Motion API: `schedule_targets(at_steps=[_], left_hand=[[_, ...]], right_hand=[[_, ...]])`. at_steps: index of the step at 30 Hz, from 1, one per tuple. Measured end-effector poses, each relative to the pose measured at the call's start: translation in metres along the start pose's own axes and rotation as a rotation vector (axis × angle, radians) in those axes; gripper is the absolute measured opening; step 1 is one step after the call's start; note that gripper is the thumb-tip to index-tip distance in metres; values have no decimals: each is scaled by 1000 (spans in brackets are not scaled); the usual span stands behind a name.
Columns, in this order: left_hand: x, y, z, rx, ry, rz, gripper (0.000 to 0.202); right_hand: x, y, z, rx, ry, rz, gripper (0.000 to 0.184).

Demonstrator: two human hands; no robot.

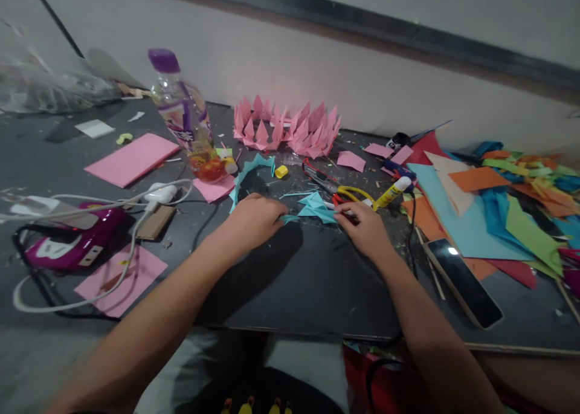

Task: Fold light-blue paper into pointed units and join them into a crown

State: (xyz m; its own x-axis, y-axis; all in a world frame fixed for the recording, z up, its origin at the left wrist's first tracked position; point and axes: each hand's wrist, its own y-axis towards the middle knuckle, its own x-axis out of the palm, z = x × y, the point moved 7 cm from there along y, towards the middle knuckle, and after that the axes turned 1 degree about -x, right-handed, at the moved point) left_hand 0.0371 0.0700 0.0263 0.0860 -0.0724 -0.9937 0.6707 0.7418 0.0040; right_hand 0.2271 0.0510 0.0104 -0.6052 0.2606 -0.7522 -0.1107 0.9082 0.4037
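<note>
My left hand [254, 220] and my right hand [365, 228] rest on a dark table [299, 281], each pinching one end of a light blue folded paper piece [315, 210] with pointed tips. A curved chain of blue folded pieces [251, 171] lies just beyond my left hand. Farther back stands a pink ring of spiky folded paper [287, 129]. Yellow-handled scissors [353, 194] and a glue stick [393, 192] lie just beyond my right hand.
A purple-capped bottle [185, 115] stands at back left. Pink sheets [131, 158], a magenta device [75, 239] with white cables and a charger lie at left. A phone [462, 281] and a heap of coloured paper [507, 208] lie at right. A wall runs behind.
</note>
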Motion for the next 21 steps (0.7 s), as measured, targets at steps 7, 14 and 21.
schedule_targets(at_steps=[7, 14, 21], left_hand=[[0, 0, -6, -9, -181, 6, 17], [-14, -3, 9, 42, -451, 200, 27], [-9, -3, 27, 160, -601, 205, 15]], right_hand=[[-2, -5, 9, 251, 344, 22, 20], [17, -10, -2, 372, 629, -128, 28], [20, -14, -21, 303, 625, -268, 22]])
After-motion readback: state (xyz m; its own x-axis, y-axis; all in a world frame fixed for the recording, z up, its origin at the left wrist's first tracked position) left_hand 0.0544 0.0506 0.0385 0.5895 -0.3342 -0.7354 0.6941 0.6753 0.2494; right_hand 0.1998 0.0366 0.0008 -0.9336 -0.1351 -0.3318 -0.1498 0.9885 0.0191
